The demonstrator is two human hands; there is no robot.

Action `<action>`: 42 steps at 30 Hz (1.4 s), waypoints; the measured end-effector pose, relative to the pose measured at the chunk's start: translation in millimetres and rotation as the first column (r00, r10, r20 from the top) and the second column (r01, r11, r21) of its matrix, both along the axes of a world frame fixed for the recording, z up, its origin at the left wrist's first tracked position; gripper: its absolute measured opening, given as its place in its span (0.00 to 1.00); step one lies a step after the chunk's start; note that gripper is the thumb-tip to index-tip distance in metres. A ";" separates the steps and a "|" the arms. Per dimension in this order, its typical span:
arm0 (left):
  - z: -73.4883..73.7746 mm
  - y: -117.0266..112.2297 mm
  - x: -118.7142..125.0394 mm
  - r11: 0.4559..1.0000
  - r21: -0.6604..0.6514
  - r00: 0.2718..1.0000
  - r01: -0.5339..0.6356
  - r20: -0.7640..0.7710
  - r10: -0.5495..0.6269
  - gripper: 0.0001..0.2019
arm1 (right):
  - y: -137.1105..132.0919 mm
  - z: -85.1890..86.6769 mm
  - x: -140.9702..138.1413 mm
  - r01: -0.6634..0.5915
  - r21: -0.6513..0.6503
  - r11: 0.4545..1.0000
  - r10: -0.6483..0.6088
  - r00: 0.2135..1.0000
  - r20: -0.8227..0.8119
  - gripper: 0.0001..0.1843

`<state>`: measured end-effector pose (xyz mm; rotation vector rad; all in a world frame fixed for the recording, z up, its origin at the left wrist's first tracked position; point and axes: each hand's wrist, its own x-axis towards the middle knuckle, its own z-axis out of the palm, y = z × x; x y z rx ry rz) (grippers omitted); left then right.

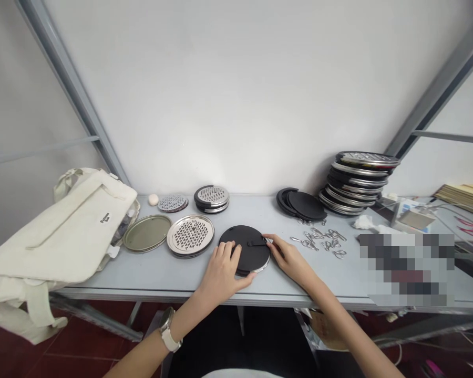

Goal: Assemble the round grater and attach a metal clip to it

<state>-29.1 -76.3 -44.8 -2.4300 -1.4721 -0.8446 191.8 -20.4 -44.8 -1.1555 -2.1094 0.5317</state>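
The left hand (224, 270) lies spread over the near left part of a black disc (249, 251), fingers on its top face and thumb pressed to its near rim, so the disc is held down and clasped at the edge rather than lifted. The right hand (289, 260) comes in from the other side with its fingertips (271, 243) drawn close together at the disc's right rim, just where a short dark strip (256, 243) across the top ends. Whether they have pinched anything small there, I cannot tell from here. The disc rests flat near the front edge of the grey table (161, 273), about the middle, with a bright metal rim showing under its near side. A watch (169, 332) sits on the left wrist. Just left of the disc lies a perforated metal plate (190, 235), then a plain metal lid (147, 232), then a cream canvas bag (59, 231) slumped over the table's end. To the right, loose metal clips (323, 241) are scattered near the right hand. Against the wall are more black discs (301, 205) and a leaning tall stack of rimmed discs (357, 181).
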 end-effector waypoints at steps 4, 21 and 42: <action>-0.3 0.2 0.2 1.000 -0.008 1.000 0.001 0.007 -0.001 0.27 | -0.6 1.4 -0.7 -0.002 -0.009 1.000 0.002 1.000 0.008 0.17; 0.4 0.6 -0.2 1.000 -0.015 1.000 0.004 -0.003 -0.004 0.27 | 0.1 0.8 0.3 -0.006 -0.032 0.999 0.006 1.000 0.004 0.15; 0.4 0.9 -0.3 0.999 -0.033 1.000 -0.002 -0.026 0.001 0.28 | 0.1 -2.7 1.0 0.004 -0.045 0.999 -0.003 1.000 0.012 0.14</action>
